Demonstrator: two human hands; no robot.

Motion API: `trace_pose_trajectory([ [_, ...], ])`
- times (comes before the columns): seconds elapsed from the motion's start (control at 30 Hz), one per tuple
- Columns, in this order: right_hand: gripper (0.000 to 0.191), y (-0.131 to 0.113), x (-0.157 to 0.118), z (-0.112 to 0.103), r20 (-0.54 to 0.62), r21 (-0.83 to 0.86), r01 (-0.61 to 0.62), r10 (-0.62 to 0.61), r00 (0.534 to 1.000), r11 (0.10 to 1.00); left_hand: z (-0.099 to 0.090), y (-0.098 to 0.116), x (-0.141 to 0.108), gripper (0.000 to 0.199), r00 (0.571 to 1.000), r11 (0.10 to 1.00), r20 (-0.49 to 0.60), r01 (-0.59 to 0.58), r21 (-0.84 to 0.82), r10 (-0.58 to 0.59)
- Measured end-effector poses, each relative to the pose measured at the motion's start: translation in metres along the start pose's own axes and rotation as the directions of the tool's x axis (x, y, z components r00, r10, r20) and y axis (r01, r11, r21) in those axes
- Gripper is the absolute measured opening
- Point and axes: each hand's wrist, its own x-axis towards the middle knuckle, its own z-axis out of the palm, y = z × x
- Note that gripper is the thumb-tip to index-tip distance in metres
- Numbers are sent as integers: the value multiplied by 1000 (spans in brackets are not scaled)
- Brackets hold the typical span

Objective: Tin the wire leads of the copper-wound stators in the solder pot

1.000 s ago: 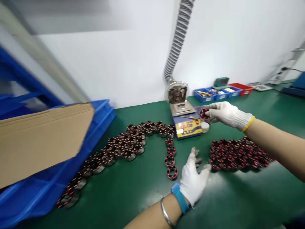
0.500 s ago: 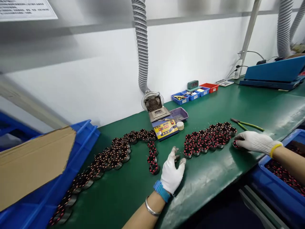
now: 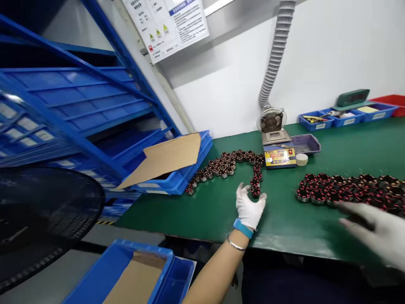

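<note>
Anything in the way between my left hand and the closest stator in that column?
Nothing visible. Your left hand is open at that nearest stator, thumb and fingers on either side; I can't tell if they touch.

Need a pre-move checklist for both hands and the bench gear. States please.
1. Gloves on both hands: ok, left hand and right hand.
2. Left hand empty: ok, fingers spread by the nearest ring of the short column.
3. Left hand touching that ring: cannot tell.
4. Right hand empty: cannot tell, blurred, fingers apart.
5. Display unit reading legible: cannot tell, lit but too small.
6. Right-hand ring cluster fully in view: not ok, cut off by the picture's edge.
</note>
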Motion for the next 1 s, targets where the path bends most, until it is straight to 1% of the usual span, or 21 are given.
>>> trace_pose_trajectory([
  [0.03, 34, -21, -3, 18, 56, 28, 25, -26, 998, 999, 1, 0, 2, 50, 999, 1000, 40, 2, 14, -3],
  [0.07, 34, -39, -3, 34, 131, 35, 60, -64, 989, 998, 2, 0, 4, 48, 997, 1000, 82, 4, 31, -7],
  [0.1, 36, -55, -2, 49, 198, 40, 98, -104, 975, 994, 3, 1, 5, 47, 993, 999, 121, 6, 49, -12],
  [0.17, 43, -79, 7, 73, 318, 63, 157, -169, 933, 986, 4, 3, 6, 44, 985, 996, 173, 10, 84, -25],
  [0.23, 48, -91, 21, 91, 382, 105, 181, -207, 901, 978, 3, 4, 6, 40, 978, 994, 207, 11, 113, -34],
  [0.33, 48, -96, 41, 108, 393, 146, 203, -245, 886, 968, -1, 6, 4, 35, 965, 989, 256, 12, 147, -50],
  [0.4, 47, -96, 49, 114, 384, 145, 218, -257, 887, 965, -3, 7, 3, 34, 958, 986, 278, 28, 167, -74],
  [0.43, 47, -96, 51, 115, 384, 141, 219, -257, 887, 965, -3, 8, 2, 37, 955, 984, 283, 42, 175, -91],
  [0.5, 47, -95, 52, 115, 391, 130, 221, -254, 884, 967, -4, 10, 2, 54, 950, 979, 286, 77, 190, -130],
  [0.57, 46, -95, 52, 115, 399, 115, 236, -263, 878, 965, -6, 13, 2, 77, 941, 976, 298, 104, 191, -159],
  [0.63, 44, -95, 51, 116, 396, 97, 257, -274, 877, 962, -9, 16, 4, 96, 922, 980, 366, 60, 188, -126],
  [0.7, 44, -94, 50, 117, 399, 70, 269, -274, 875, 961, -14, 18, 5, 102, 880, 979, 474, -73, 192, -28],
  [0.77, 46, -94, 50, 118, 419, 46, 282, -275, 865, 958, -17, 18, 5, 94, 824, 960, 563, -201, 192, 60],
  [0.83, 48, -94, 50, 119, 445, 39, 306, -291, 847, 951, -17, 18, 5, 77, 796, 951, 600, -244, 187, 86],
  [0.9, 48, -95, 51, 120, 455, 38, 333, -313, 834, 942, -15, 17, 4, 62, 793, 956, 605, -224, 190, 66],
  [1.0, 50, -97, 52, 122, 462, 36, 369, -343, 818, 929, -9, 16, 4, 46, 805, 959, 593, -183, 216, 21],
])
